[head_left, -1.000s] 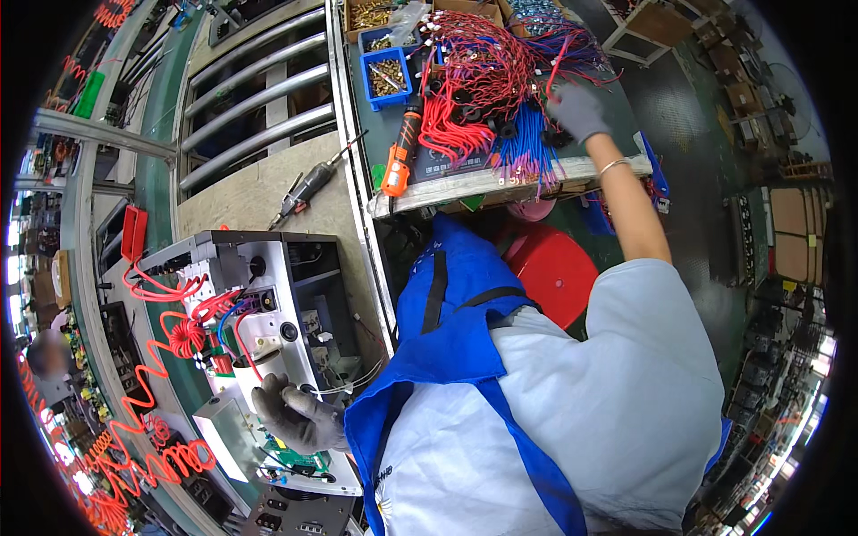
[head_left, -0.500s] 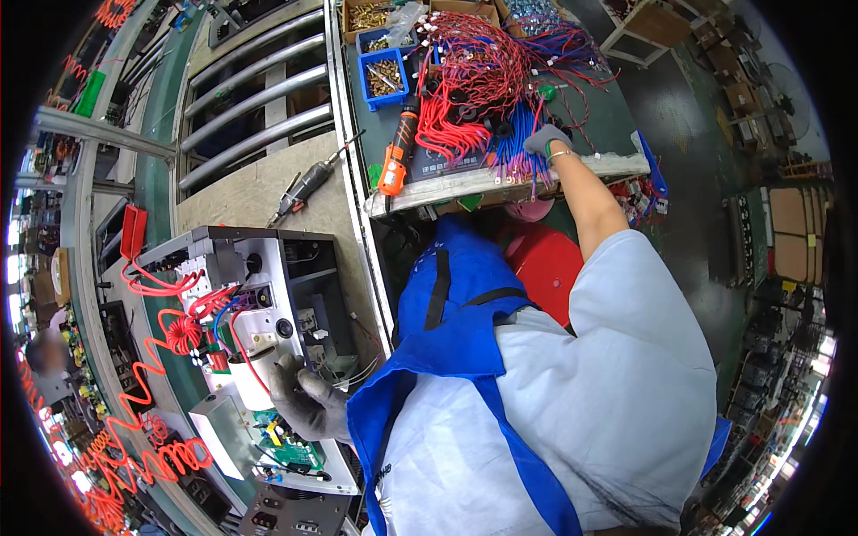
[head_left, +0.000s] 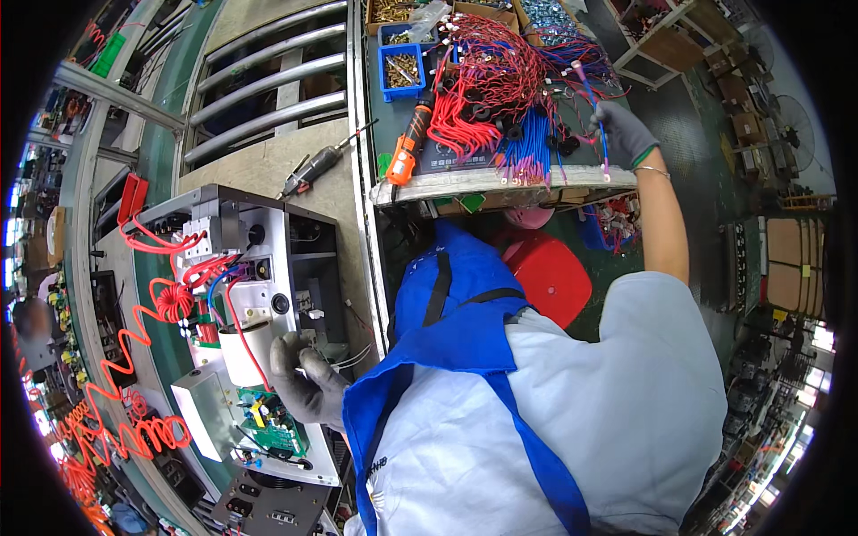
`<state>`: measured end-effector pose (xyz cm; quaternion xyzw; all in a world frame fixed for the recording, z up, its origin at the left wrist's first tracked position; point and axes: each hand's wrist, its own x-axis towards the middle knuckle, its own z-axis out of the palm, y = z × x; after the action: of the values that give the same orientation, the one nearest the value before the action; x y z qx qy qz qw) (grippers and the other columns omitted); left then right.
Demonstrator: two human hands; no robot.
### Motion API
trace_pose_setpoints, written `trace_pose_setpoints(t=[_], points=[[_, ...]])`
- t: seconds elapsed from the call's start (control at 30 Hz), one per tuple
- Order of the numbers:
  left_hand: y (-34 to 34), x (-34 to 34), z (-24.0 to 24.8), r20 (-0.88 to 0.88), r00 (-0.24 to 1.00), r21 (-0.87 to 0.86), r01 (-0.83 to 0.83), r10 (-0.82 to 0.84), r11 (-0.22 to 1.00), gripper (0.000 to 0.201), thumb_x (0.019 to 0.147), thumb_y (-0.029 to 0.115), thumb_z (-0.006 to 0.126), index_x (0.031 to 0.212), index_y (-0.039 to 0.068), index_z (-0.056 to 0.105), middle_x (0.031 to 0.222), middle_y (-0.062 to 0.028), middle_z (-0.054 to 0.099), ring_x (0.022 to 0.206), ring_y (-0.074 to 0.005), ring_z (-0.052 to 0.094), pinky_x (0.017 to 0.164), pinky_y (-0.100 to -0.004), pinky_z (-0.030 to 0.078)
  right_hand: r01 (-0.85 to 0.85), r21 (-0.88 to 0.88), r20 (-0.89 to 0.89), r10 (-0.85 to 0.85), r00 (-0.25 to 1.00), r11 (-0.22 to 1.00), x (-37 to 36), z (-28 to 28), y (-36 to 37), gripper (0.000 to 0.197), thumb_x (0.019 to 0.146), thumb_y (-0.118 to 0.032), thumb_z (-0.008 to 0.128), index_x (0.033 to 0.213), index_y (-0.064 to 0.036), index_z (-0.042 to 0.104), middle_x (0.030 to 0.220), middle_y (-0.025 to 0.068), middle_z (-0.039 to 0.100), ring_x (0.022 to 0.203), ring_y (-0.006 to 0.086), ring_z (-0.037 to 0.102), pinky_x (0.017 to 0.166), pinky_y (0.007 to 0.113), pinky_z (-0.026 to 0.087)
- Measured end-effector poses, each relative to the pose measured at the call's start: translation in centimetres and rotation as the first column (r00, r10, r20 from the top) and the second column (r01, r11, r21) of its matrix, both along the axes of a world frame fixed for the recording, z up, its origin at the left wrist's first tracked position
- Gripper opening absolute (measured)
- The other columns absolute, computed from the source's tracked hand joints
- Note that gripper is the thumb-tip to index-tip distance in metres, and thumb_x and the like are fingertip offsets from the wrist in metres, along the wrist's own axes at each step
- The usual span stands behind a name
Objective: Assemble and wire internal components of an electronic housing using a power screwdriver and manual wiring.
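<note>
My right hand (head_left: 623,134), in a grey glove, is raised over the right edge of the parts bench. Its fingers are closed on a short blue wire (head_left: 591,96) with pinkish ends, which hangs roughly upright. Below and left of it lies a bundle of blue wires (head_left: 529,147) with similar ends. My left hand (head_left: 308,380), also gloved, is beside an opened metal machine chassis (head_left: 279,250). Its fingers are loosely curved and apart, near a white cylinder (head_left: 246,355) and a green circuit board (head_left: 277,427). Thin white wires (head_left: 356,359) run close to that hand.
Red wires (head_left: 456,121), twisted red-blue cables (head_left: 500,62) and a blue bin of brass fasteners (head_left: 402,73) crowd the bench. An orange electric screwdriver (head_left: 407,152) lies there; a grey power tool (head_left: 313,170) rests beside the rollers (head_left: 268,85). A red stool (head_left: 550,281) stands below the bench.
My right hand has lifted away from the blue bundle, moving right, with one blue wire in its grip. My left hand stays by the chassis. The whole view has shifted slightly.
</note>
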<state>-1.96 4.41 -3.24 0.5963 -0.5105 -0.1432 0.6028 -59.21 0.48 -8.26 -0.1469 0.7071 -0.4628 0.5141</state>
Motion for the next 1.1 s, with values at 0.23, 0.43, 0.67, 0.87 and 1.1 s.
trace_pose_setpoints(t=[0.23, 0.43, 0.67, 0.87, 1.1], points=[[-1.2, -1.2, 1.5, -0.168, 0.931, 0.098, 0.344, -0.325, 0.934, 0.031, 0.093, 0.005, 0.058, 0.121, -0.006, 0.057, 0.106, -0.0134, 0.065, 0.097, -0.0191, 0.062, 0.09, -0.0295, 0.048, -0.546, -0.349, -0.206, 0.506, 0.838, 0.762, 15.9, 9.9, -3.4, 0.02, 0.083, -0.028, 0.056, 0.082, -0.0083, 0.053, 0.083, 0.0023, 0.054, 0.071, 0.0121, 0.058, 0.058, 0.023, 0.047], [-4.2, -2.5, 3.0, -0.403, 0.754, 0.24, 0.634, -0.518, 0.736, 0.064, 0.081, 0.015, 0.072, 0.136, -0.002, 0.043, 0.115, -0.0125, 0.059, 0.095, -0.015, 0.06, 0.083, -0.0289, 0.049, -0.755, -0.492, -0.03, 0.859, 0.512, 0.433, 30.6, 13.0, -5.5, 0.025, 0.081, -0.031, 0.06, 0.074, -0.0088, 0.049, 0.071, 0.002, 0.049, 0.059, 0.0119, 0.051, 0.051, 0.024, 0.042], [-1.9, 0.7, 3.4, -0.281, 0.909, -0.015, 0.316, -0.307, 0.949, 0.08, 0.083, 0.031, 0.073, 0.144, -0.001, 0.032, 0.126, -0.0137, 0.053, 0.096, -0.0147, 0.058, 0.081, -0.0301, 0.048, -0.813, -0.581, 0.052, 0.999, 0.01, 0.039, 37.2, 13.8, -7.0, 0.029, 0.079, -0.031, 0.054, 0.071, -0.0063, 0.044, 0.063, -0.0011, 0.039, 0.051, 0.0078, 0.035, 0.043, 0.021, 0.029], [0.1, 6.0, 5.8, 0.436, 0.824, 0.103, 0.355, -0.363, 0.929, 0.032, 0.083, 0.014, 0.067, 0.114, 0.012, 0.063, 0.101, -0.0115, 0.063, 0.079, -0.0289, 0.062, 0.065, -0.036, 0.049, -0.774, -0.473, -0.082, 0.895, -0.438, -0.422, 41.7, 16.1, -9.1, 0.036, 0.08, -0.037, 0.056, 0.074, -0.0014, 0.054, 0.067, 0.0012, 0.049, 0.055, 0.0105, 0.041, 0.048, 0.026, 0.032], [3.9, 7.7, 6.9, 0.358, 0.893, 0.282, 0.177, -0.274, 0.943, 0.019, 0.084, 0.006, 0.066, 0.102, 0.007, 0.064, 0.084, -0.0102, 0.063, 0.064, -0.0258, 0.061, 0.058, -0.0334, 0.048, -0.892, -0.234, -0.497, 0.836, -0.232, -0.387, 46.1, 16.9, -11.9, 0.027, 0.087, -0.02, 0.062, 0.104, 0.0004, 0.068, 0.083, 0.0031, 0.067, 0.076, 0.0082, 0.06, 0.07, 0.025, 0.049]])
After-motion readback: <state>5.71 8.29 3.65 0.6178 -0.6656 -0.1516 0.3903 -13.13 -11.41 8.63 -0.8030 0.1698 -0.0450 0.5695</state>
